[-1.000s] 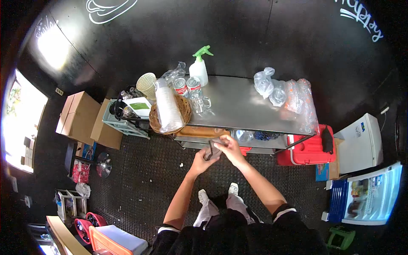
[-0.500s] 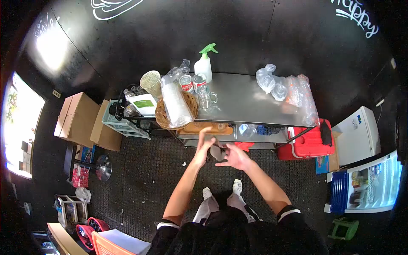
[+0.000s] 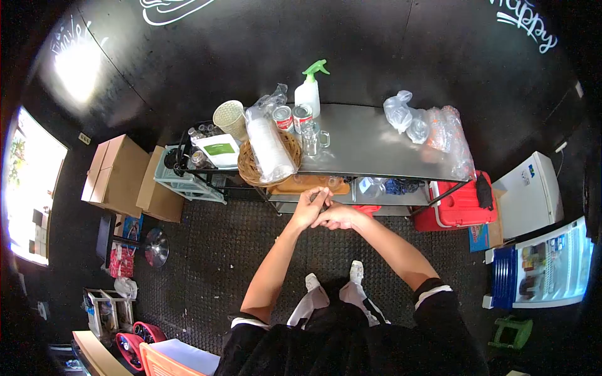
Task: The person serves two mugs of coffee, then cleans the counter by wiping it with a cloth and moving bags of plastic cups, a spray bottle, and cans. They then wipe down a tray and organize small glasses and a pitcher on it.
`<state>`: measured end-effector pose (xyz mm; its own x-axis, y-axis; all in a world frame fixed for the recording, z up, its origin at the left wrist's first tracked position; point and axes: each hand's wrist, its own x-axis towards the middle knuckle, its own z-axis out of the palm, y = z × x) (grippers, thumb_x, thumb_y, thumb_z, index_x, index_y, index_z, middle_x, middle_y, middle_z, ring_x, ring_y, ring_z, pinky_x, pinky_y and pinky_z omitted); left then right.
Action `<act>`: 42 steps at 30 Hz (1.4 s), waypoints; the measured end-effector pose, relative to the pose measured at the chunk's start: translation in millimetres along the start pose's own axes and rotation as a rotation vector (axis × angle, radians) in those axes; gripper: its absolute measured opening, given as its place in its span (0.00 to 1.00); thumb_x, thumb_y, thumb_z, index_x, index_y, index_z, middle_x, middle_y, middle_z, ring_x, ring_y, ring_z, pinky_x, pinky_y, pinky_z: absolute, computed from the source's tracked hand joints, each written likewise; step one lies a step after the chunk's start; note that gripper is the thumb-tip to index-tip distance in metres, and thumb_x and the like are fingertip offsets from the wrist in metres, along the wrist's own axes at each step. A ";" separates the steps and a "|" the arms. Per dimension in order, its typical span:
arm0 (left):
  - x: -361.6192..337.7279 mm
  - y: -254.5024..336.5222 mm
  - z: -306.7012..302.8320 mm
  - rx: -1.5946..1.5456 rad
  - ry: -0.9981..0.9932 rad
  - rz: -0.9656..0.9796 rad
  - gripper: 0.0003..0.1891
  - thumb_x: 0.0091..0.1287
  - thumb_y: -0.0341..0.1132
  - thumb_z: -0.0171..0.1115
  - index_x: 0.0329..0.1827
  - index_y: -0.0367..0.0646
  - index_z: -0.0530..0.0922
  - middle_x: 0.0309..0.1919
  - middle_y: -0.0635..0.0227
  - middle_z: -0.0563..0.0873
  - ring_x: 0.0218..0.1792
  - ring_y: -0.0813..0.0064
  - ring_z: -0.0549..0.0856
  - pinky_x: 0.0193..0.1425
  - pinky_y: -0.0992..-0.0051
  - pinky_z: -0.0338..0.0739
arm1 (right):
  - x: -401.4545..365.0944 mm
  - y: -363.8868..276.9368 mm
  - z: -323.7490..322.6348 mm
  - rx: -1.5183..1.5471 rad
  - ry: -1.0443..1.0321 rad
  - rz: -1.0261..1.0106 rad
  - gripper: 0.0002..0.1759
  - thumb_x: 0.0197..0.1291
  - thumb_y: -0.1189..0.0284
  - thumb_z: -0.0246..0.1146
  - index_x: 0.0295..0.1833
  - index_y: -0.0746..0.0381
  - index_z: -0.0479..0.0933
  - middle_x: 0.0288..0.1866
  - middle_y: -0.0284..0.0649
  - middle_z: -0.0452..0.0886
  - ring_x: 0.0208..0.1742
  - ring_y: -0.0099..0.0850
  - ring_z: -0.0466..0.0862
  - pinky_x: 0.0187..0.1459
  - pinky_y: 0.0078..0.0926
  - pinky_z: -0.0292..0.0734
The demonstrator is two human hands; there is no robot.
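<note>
Both hands are together over the floor, just in front of the metal shelf table (image 3: 364, 150). My left hand (image 3: 306, 210) is closed, its fingers curled over toward the right. Against it presses my right hand (image 3: 339, 217), also closed, with the fingers reaching under the left palm. A small dark patch shows between them, but whatever they grip is mostly hidden. Nearest beyond the hands are an orange-brown tray (image 3: 301, 186) on the lower shelf and a red item (image 3: 367, 209) near the bottom shelf.
On the table stand a wicker basket (image 3: 251, 169) with wrapped white cups (image 3: 269, 147), two cans (image 3: 302, 116), a glass mug (image 3: 311, 139), a spray bottle (image 3: 307, 97) and plastic bags (image 3: 401, 114). A red cooler (image 3: 461, 210) and an open fridge (image 3: 552, 269) are at right; cardboard boxes (image 3: 116, 172) at left.
My hands were apart with fingers spread and something greyish between them; now they have come together and closed. The view has shifted slightly, so the table appears a little farther right.
</note>
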<state>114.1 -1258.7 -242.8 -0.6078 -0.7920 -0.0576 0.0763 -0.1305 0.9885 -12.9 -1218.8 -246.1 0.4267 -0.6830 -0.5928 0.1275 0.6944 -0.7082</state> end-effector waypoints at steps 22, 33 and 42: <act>33.0 -39.6 27.1 0.124 0.280 -0.038 0.15 0.74 0.39 0.44 0.33 0.38 0.72 0.16 0.68 0.75 0.19 0.77 0.76 0.26 0.74 0.71 | 5.3 26.4 -9.6 -0.408 0.442 -0.300 0.11 0.50 0.64 0.59 0.24 0.61 0.73 0.15 0.31 0.71 0.14 0.23 0.69 0.15 0.25 0.58; 33.6 -41.2 36.0 0.141 0.309 -0.014 0.15 0.74 0.38 0.43 0.33 0.38 0.72 0.15 0.69 0.74 0.19 0.78 0.75 0.26 0.73 0.72 | -8.6 19.9 -10.7 -0.523 0.459 -0.268 0.13 0.54 0.61 0.58 0.26 0.60 0.73 0.15 0.31 0.70 0.15 0.21 0.66 0.18 0.26 0.57; 19.6 -11.3 38.2 -0.036 0.030 -0.002 0.12 0.63 0.29 0.61 0.50 0.39 0.77 0.42 0.63 0.84 0.46 0.74 0.81 0.56 0.73 0.73 | -29.4 17.1 -17.3 -0.043 0.202 -0.239 0.11 0.47 0.74 0.67 0.34 0.64 0.71 0.17 0.29 0.69 0.17 0.20 0.71 0.16 0.17 0.62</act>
<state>71.2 -1250.0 -249.7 -0.5842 -0.8091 -0.0639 0.1036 -0.1524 0.9829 -38.7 -1190.7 -247.3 0.2023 -0.8600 -0.4685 0.1629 0.5013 -0.8498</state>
